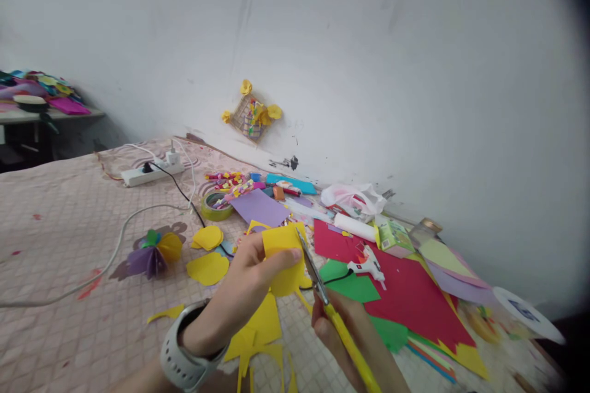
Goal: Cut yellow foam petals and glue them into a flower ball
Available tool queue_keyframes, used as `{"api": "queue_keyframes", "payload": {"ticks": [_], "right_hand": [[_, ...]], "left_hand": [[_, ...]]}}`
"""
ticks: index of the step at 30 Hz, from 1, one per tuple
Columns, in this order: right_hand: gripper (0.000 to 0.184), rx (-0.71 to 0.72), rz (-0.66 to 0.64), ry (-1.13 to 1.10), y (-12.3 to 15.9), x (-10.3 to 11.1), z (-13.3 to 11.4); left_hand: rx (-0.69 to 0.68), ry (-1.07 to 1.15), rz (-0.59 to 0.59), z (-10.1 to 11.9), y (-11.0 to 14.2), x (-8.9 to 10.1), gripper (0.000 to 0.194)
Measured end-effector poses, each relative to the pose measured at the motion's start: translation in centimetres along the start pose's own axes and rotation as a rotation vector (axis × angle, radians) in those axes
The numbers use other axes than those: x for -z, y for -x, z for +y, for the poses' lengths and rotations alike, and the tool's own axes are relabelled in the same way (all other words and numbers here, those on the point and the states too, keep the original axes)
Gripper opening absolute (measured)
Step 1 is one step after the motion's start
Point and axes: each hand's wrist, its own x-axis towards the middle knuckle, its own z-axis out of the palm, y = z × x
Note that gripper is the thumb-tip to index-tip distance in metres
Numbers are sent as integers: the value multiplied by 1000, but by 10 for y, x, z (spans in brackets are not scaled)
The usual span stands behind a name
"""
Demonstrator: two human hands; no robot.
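My left hand, with a watch on its wrist, pinches a piece of yellow paper between thumb and fingers. In my right hand is a pair of scissors with yellow handles. Their blades point up and away from me, at the right edge of the yellow paper. Below lie yellow paper scraps with curved cut-outs. Rounded yellow paper pieces rest left of my left hand. Farther left sits a paper flower in purple, yellow and green.
A white glue gun lies on red and green sheets at right. Behind are a tape roll, a purple sheet and a plastic bag. A power strip trails cables across the left. A wall bounds the table.
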Motion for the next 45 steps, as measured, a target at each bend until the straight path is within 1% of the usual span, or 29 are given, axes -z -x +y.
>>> {"api": "queue_keyframes", "payload": {"ticks": [6, 13, 17, 23, 28, 34, 42, 45], "right_hand": [[31, -22, -21, 16, 0, 2, -4], [38, 21, 58, 30, 1, 0, 2], [40, 31, 55, 20, 1, -1, 7], [38, -2, 109, 3, 3, -3, 10], [37, -39, 65, 15, 4, -1, 6], [36, -19, 47, 3, 3, 1, 9], [40, -14, 30, -39, 2, 0, 13], [43, -36, 15, -43, 2, 0, 13]], "left_hand": [[29, -32, 14, -3, -2, 4, 18], [26, -27, 0, -2, -1, 4, 17], [49, -46, 0, -2, -2, 5, 18], [98, -18, 16, -1, -4, 7, 14], [126, -12, 28, -1, -4, 8, 14], [123, -18, 7, 0, -4, 8, 14], [126, -36, 13, 3, -4, 8, 14], [127, -38, 22, 3, -4, 7, 14]]}}
